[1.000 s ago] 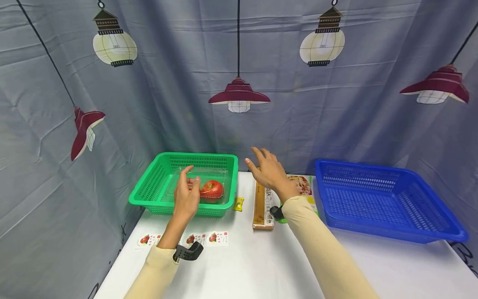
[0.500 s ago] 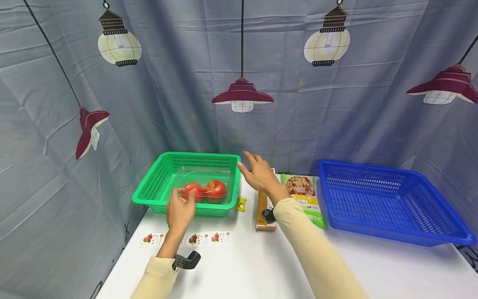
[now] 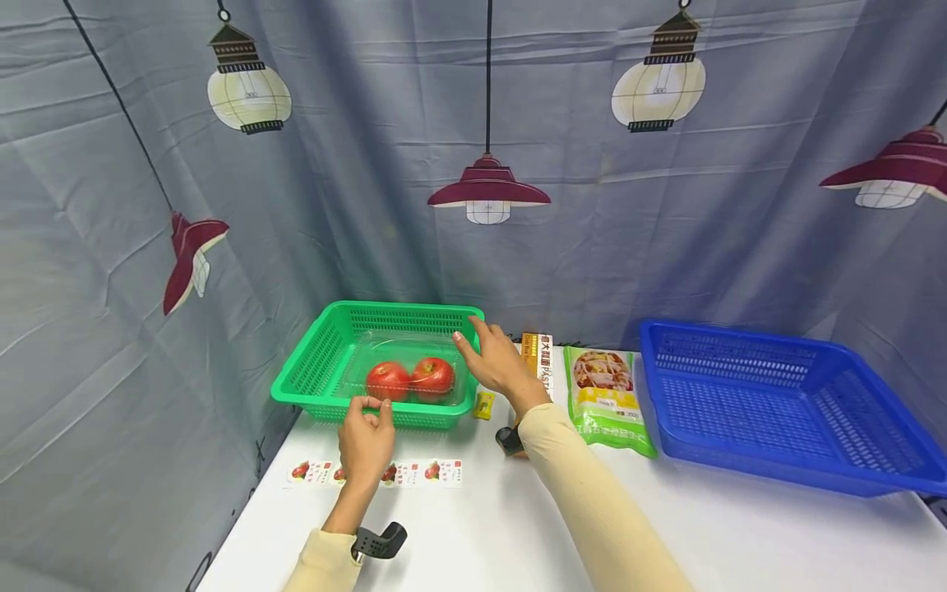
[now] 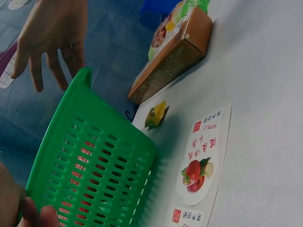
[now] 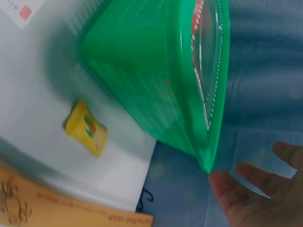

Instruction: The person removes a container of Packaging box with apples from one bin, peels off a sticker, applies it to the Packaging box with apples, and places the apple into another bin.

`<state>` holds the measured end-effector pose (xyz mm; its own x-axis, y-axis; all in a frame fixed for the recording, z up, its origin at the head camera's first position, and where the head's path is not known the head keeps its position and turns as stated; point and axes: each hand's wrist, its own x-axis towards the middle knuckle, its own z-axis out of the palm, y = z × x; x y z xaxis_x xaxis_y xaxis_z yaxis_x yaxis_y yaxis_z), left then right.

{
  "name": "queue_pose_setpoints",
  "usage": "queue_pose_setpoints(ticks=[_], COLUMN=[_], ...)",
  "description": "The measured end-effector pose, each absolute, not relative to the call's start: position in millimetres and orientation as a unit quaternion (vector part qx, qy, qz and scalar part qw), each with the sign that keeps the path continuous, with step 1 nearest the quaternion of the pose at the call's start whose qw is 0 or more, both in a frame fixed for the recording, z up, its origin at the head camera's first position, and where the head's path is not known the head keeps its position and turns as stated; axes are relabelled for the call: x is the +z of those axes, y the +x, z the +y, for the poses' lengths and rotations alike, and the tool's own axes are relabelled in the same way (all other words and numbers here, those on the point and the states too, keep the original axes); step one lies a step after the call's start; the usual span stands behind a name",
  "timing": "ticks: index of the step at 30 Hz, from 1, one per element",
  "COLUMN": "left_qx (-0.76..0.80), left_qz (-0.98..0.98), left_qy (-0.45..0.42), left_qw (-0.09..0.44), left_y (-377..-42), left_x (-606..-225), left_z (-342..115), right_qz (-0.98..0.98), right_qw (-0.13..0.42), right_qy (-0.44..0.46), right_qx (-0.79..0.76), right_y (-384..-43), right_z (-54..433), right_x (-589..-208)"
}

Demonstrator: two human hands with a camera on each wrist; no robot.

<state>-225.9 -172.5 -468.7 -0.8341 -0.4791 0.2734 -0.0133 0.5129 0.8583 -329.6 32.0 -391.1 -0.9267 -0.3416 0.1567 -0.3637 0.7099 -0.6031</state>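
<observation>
A green plastic basket (image 3: 296, 390) stands at the back left of the white table. Within it lies a clear plastic box (image 3: 370, 341) with two red apples (image 3: 388, 382) (image 3: 433, 376) visible. My left hand (image 3: 367, 444) is at the basket's near rim, its fingers bent; whether they grip the rim is unclear. In the left wrist view those fingers (image 4: 49, 216) show at the lower left against the basket's wall. My right hand (image 3: 499, 362) is spread by the basket's right rim. Its fingertip lies right at the rim's corner in the right wrist view.
A yellow wrapped sweet (image 3: 484, 404) lies right of the green basket. Beyond it are a pasta box (image 3: 543, 362), partly behind my right arm, and a green food bag (image 3: 607, 399). A blue basket (image 3: 740, 460) stands at the right. Apple cards (image 3: 442, 472) lie in front.
My left hand has drawn back from over the apples to the near rim, uncovering both. My right hand has moved left and down to the basket's right rim, exposing the food bag.
</observation>
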Motion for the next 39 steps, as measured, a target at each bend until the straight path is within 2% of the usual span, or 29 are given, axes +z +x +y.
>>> queue_pose_setpoints(ticks=[18, 27, 39], left_qx=[-0.465, -0.469, -0.466], left_qz=[-0.841, -0.841, -0.844], left_qy=[0.161, 0.156, 0.151], left_qw=[0.224, 0.221, 0.218], left_y=[-226, -226, -224], left_x=[-469, -470, -472], left_z=[-177, -178, -179], right_qz=[-0.924, -0.932, -0.906], right_qw=[-0.008, -0.065, -0.048], right_qy=[0.179, 0.167, 0.153], right_qx=[0.337, 0.315, 0.392], right_y=[-324, -321, -325], right_z=[-13, -31, -38], right_x=[-402, -399, -409])
